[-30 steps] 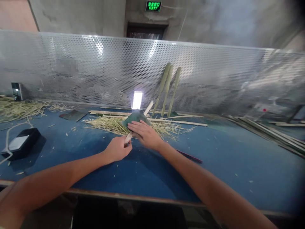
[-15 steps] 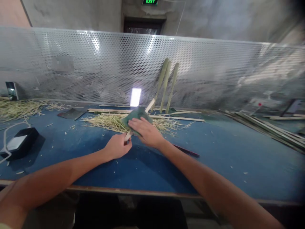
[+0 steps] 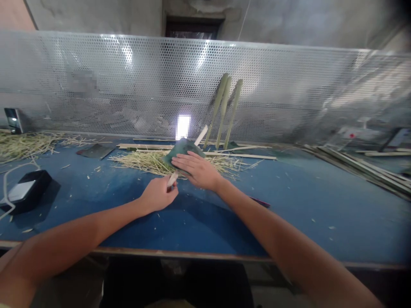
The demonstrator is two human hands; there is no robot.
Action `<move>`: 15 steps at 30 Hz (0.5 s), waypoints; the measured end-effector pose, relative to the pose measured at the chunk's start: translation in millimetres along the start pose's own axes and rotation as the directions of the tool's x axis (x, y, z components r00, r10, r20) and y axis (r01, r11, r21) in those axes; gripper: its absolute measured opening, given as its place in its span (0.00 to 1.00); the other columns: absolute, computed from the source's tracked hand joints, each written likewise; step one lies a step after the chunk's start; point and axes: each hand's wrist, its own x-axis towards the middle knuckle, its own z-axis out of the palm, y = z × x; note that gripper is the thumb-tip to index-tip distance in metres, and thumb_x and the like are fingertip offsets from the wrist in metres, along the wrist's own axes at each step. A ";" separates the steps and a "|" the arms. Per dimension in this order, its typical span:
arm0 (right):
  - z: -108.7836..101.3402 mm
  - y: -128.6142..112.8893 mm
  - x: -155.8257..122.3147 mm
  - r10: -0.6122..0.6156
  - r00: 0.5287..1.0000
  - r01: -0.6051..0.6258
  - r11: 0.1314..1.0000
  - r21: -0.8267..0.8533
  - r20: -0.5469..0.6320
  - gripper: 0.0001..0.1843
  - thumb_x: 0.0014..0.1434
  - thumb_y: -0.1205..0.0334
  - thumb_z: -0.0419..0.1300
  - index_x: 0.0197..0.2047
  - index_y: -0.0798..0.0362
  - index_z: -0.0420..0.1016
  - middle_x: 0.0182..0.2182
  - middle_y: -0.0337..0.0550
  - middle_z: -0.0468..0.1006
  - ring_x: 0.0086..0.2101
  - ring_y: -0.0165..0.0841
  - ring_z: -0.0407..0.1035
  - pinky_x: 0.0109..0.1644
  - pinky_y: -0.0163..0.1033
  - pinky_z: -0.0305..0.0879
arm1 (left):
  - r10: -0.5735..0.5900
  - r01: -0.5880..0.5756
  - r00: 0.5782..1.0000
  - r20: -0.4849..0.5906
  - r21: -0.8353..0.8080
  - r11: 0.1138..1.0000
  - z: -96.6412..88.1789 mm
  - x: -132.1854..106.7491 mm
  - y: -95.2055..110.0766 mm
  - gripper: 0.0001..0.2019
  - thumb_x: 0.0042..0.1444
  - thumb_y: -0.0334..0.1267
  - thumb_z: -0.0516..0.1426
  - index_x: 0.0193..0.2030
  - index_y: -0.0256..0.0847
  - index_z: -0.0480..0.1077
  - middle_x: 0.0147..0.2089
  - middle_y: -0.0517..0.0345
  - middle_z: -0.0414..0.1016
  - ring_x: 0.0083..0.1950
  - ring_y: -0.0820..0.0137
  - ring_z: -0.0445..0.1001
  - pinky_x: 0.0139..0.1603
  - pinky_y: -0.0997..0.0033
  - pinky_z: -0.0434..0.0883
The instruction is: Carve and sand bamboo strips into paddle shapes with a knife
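A pale wooden strip (image 3: 201, 135), probably bamboo, slants away from me above the table. My left hand (image 3: 159, 193) is closed around its near end. Over the strip's middle lies a dark green sheet (image 3: 182, 147) that looks like sandpaper. With fingers laid flat together across it, my right hand (image 3: 199, 170) holds the sheet against the strip; the thumb is hidden. Beneath and behind the hands is a heap of thin pale shavings (image 3: 138, 162).
Three green paddle-shaped strips (image 3: 233, 113) lean on the perforated metal screen (image 3: 128, 94). Long strips (image 3: 362, 169) lie at right, a black device (image 3: 27, 192) with a white cable at left. Another dark sheet (image 3: 95, 151) lies behind. A dark flat tool (image 3: 260, 202) shows past my right forearm.
My view has tipped slightly downward and the exit sign has left it. The green sheet looks flatter on the strip under my right hand. My left hand keeps its hold.
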 end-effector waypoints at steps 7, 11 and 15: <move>-8.2 31.2 -14.7 0.264 0.943 -0.274 0.962 -0.018 -0.204 0.24 0.70 0.62 0.49 0.67 0.43 0.63 0.60 0.38 0.72 0.63 0.38 0.62 0.69 0.57 0.54 | 0.008 -0.009 0.999 0.045 0.011 1.000 1.8 1.7 3.8 0.06 0.59 0.38 0.53 0.34 0.41 0.69 0.24 0.59 0.73 0.24 0.68 0.70 0.28 0.70 0.59; -6.0 5.3 -8.1 0.247 0.953 -0.256 0.966 -0.031 -0.174 0.23 0.71 0.60 0.47 0.66 0.50 0.66 0.61 0.43 0.72 0.63 0.38 0.61 0.70 0.56 0.52 | 0.004 -0.004 1.000 0.027 0.009 1.000 2.0 1.1 2.3 0.05 0.58 0.38 0.54 0.35 0.42 0.69 0.25 0.59 0.74 0.26 0.67 0.71 0.29 0.69 0.60; -4.1 -24.2 -1.6 0.118 0.992 -0.117 0.993 0.015 -0.040 0.23 0.71 0.59 0.48 0.65 0.52 0.66 0.62 0.42 0.71 0.63 0.36 0.61 0.72 0.53 0.48 | 0.006 -0.006 1.000 0.007 0.009 1.000 2.5 1.1 -0.4 0.04 0.57 0.37 0.54 0.35 0.42 0.68 0.26 0.60 0.73 0.28 0.66 0.72 0.31 0.69 0.61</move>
